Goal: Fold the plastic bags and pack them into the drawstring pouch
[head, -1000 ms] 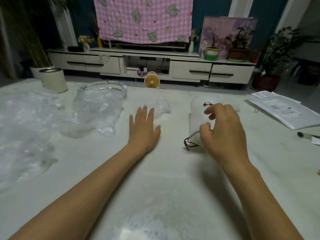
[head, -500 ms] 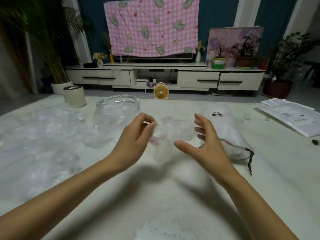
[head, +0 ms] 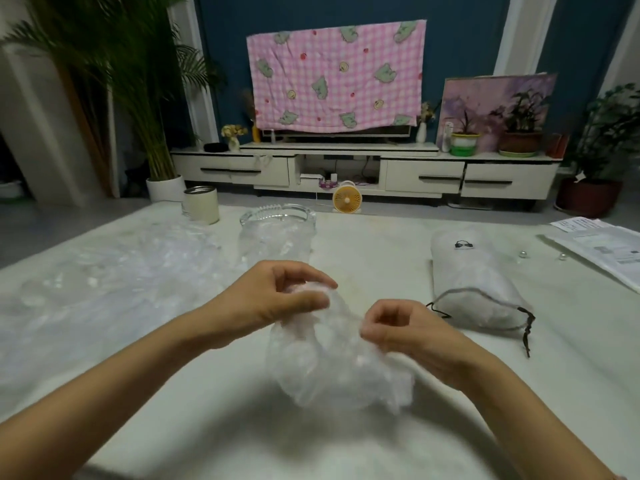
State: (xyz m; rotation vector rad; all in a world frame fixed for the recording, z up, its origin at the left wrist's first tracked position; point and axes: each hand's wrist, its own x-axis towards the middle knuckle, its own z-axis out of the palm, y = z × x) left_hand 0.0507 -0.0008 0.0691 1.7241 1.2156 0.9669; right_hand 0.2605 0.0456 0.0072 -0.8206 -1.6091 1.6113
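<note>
Hands: two, left hand (head: 277,299) and right hand (head: 408,337).
Plastic bags: one crumpled bag (head: 332,368) pinched between both hands; one flat bag (head: 273,244) against the ashtray; one spread heap of bags (head: 104,271) at left, number within it cannot be told.
Drawstring pouch (head: 474,282): one.
Glass ashtray (head: 277,216): one.
Cup (head: 201,204): one.
Pearl beads: two, first bead (head: 523,253) and second bead (head: 562,257).
Mailer packet (head: 602,251): one.
Small fan (head: 345,199): one.
Potted plants plainly seen: four, palm (head: 138,81), green-pot plant (head: 465,140), brown-pot plant (head: 519,133), floor plant (head: 602,140).
Checked cloth (head: 336,74): one.

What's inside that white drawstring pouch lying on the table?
The drawstring pouch has its mouth open, showing pale crumpled material, probably plastic bags. The cloth hides whatever sits deeper inside.
</note>
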